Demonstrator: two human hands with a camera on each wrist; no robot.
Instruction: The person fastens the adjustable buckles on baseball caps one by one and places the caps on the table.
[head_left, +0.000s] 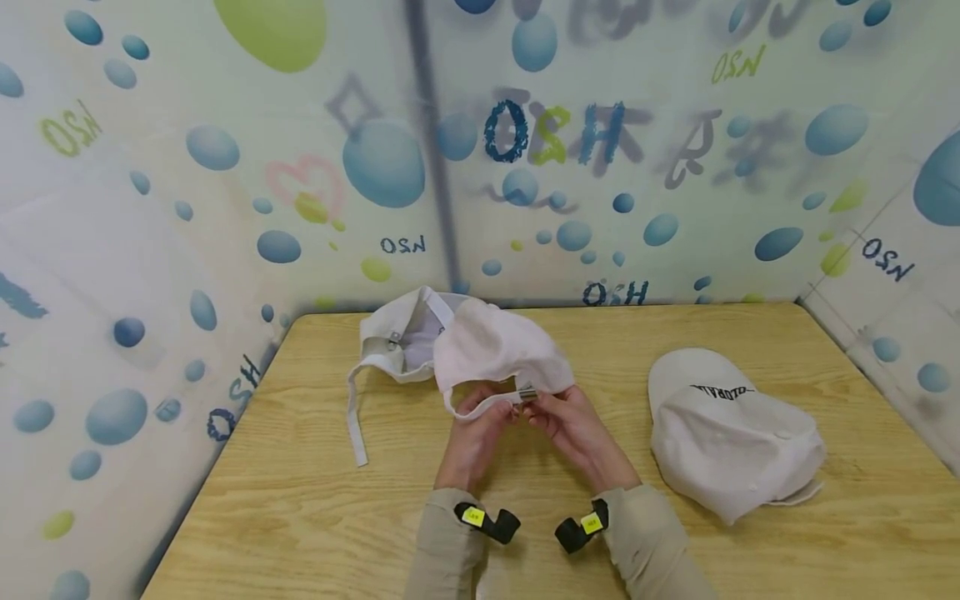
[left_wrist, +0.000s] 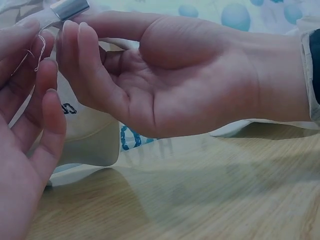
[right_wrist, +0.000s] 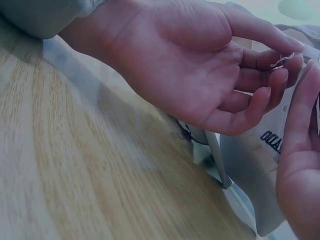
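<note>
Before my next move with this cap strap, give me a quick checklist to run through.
1. Left hand holding the held cap's strap: ok.
2. Right hand at the metal buckle: ok, fingers pinch it.
3. Strap fully threaded through the buckle: cannot tell, fingers hide part.
4. No loose thread at the fingertips: not ok, one shows in both wrist views.
5. Cap on the left, strap fastened: not ok, it hangs loose.
6. Black-lettered cap away from hands: ok.

Left fingers (left_wrist: 52, 115), right fingers (left_wrist: 90, 57) bent, close together.
</note>
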